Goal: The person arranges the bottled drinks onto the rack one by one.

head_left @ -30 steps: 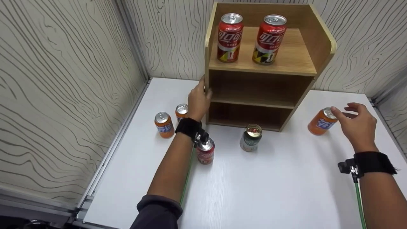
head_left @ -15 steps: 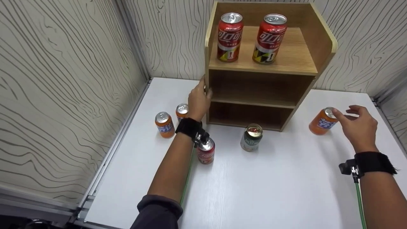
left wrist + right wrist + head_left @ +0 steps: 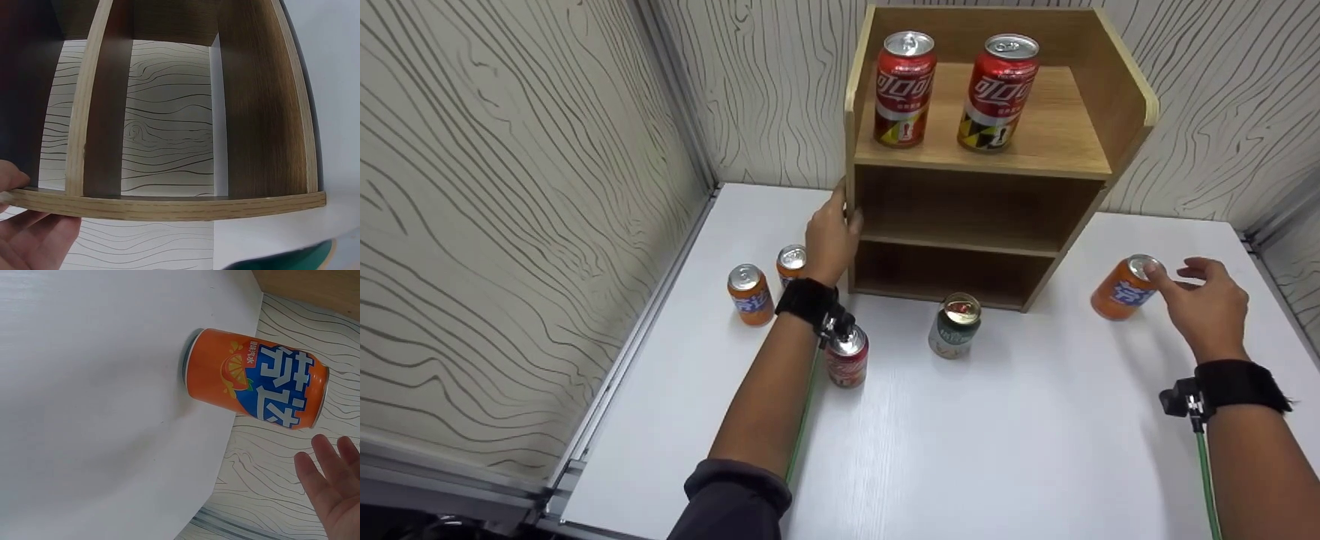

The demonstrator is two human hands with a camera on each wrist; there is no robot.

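Observation:
My left hand (image 3: 831, 240) grips the left side panel of a small wooden shelf (image 3: 982, 206). In the left wrist view, the thumb lies inside the panel's edge (image 3: 185, 209) and the fingers (image 3: 53, 239) curl under its outer side. At the right, an orange soda can (image 3: 1121, 291) with a blue and white label stands upright on the table. My right hand (image 3: 1207, 307) hovers beside its top, thumb overlapping the lid in the head view. The right wrist view shows the fingers (image 3: 329, 475) loosely spread and apart from the can.
Two red cola cans (image 3: 906, 90) stand on the shelf's top. A green and white can (image 3: 955, 330) stands before the shelf, a red can (image 3: 847, 364) beside my left wrist. Two orange cans (image 3: 751, 296) stand left of my arm on the white table (image 3: 997, 450). Walls rise behind and left.
My right hand has dropped slightly beside the orange can. The left hand keeps its grip on the shelf, and the cans stand where they were.

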